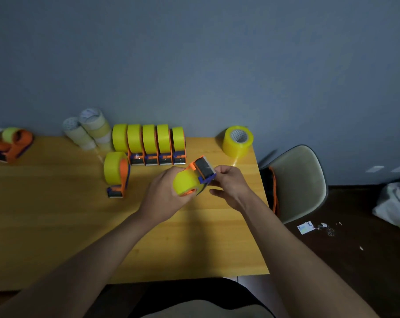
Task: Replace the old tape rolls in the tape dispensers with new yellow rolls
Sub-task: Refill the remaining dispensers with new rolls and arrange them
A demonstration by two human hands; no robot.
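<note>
An orange tape dispenser (pixel 195 177) with a yellow roll (pixel 185 181) in it is held up over the wooden table (pixel 56 214). The left hand (pixel 164 193) wraps its curled fingers around the roll end. The right hand (pixel 228 182) pinches the blue cutter end. Behind them, a row of filled dispensers (pixel 150 143) stands by the wall. One more dispenser (pixel 116 174) stands just left. A loose yellow roll (pixel 238 141) sits near the table's right edge.
</note>
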